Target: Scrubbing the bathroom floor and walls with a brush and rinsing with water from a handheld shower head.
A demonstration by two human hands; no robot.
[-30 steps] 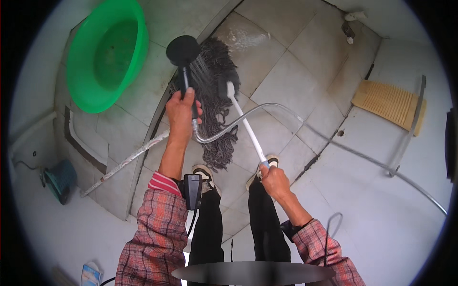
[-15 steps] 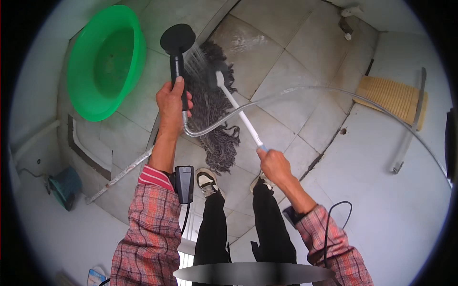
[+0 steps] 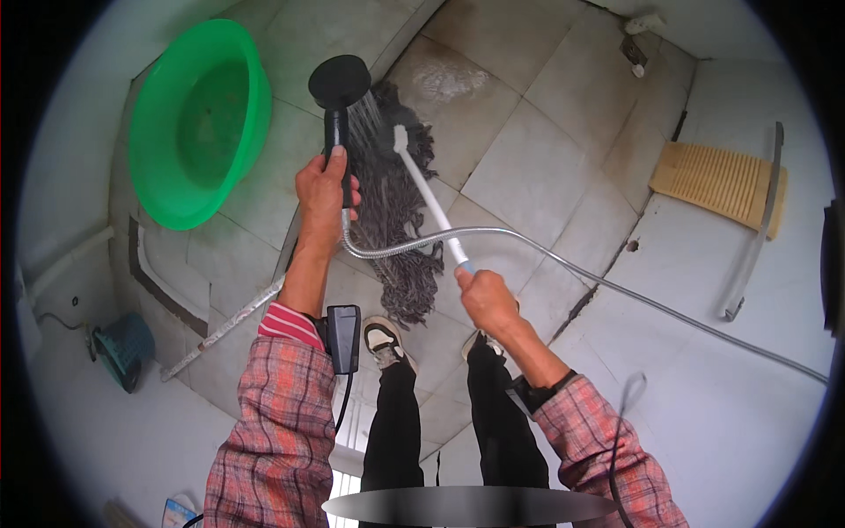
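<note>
My left hand (image 3: 324, 195) is wrapped round the handle of a black shower head (image 3: 340, 84), which sprays water down to the right. The spray lands on a dark grey string mop head (image 3: 387, 207) lying spread on the tiled floor. Closed on its lower end, my right hand (image 3: 489, 299) holds a white long-handled brush (image 3: 429, 195). The brush's head is at the upper part of the mop strands; whether it presses on them is hard to tell. A silver hose (image 3: 493, 231) runs from the shower head across the brush handle to the right.
At the left stands a green basin (image 3: 264, 110). A pole (image 3: 231, 322) lies slanting below it, near a teal basket (image 3: 130, 348). A washboard (image 3: 715, 183) leans behind a metal bar (image 3: 762, 220) at the right. My shoes (image 3: 385, 341) are close to the mop strands.
The shower head has shifted slightly right and down. My right hand and the brush have moved a little up and left. The hose now hangs lower on the right.
</note>
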